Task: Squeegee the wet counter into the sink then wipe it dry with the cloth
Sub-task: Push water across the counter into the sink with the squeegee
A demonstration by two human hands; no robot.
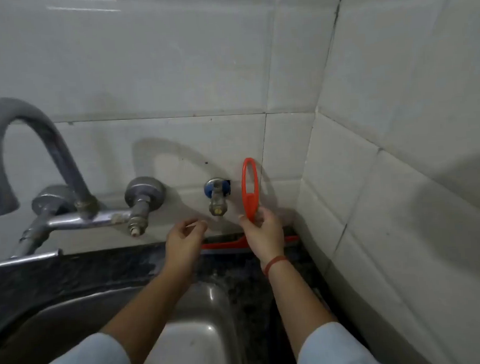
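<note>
A red squeegee [250, 187] stands upright against the tiled back wall, its loop handle pointing up and its blade lying along the dark speckled counter [233, 269] at the wall's foot. My right hand [263, 231] is shut on the lower part of the handle and hides the middle of the blade. Just to the left, my left hand [185, 243] hovers over the counter with fingers loosely curled and nothing in it. The steel sink [205, 319] lies below both forearms. No cloth is visible.
A curved steel tap [34, 149] with its mixer bar [86, 219] juts from the wall at the left. A small brass tap with a blue collar [217, 197] sits just left of the squeegee handle. The tiled side wall [403, 200] closes the right.
</note>
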